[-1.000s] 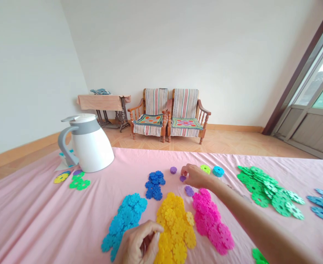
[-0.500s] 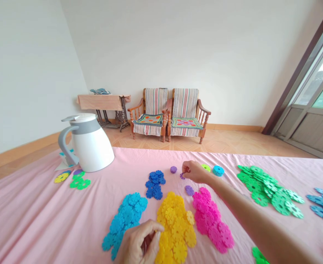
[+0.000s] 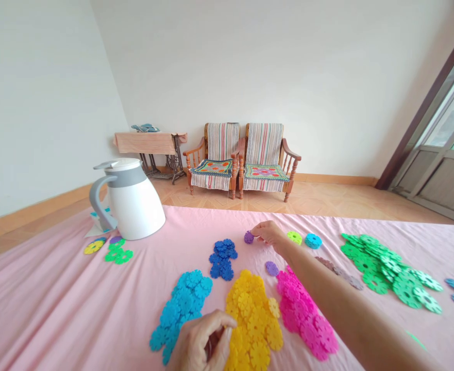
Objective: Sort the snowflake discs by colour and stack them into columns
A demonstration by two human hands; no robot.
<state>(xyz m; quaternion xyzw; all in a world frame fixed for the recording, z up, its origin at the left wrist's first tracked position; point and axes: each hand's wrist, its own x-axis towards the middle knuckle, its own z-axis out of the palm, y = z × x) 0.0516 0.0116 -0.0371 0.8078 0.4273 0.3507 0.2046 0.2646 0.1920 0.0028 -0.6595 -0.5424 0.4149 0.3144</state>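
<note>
My right hand (image 3: 268,233) reaches across the pink cloth (image 3: 56,299), its fingers pinched at a small purple disc (image 3: 248,237) near the far side. Another purple disc (image 3: 272,268) lies below it, beside the magenta pile (image 3: 306,317). My left hand (image 3: 203,342) rests curled at the bottom edge, fingers closed between the light blue pile (image 3: 180,309) and the yellow pile (image 3: 253,322); what it holds, if anything, is hidden. A dark blue pile (image 3: 222,257) lies in the middle.
A white jug (image 3: 132,201) with a grey handle stands at the left, with yellow, purple and green discs (image 3: 113,250) beside it. A green pile (image 3: 389,265), a lime disc (image 3: 294,237) and a cyan disc (image 3: 313,240) lie to the right. Two wooden armchairs (image 3: 242,159) stand beyond.
My right hand has lifted a purple disc from the cloth and moved it up and left to the other purple disc. The view has shifted slightly. My left hand stays put.
</note>
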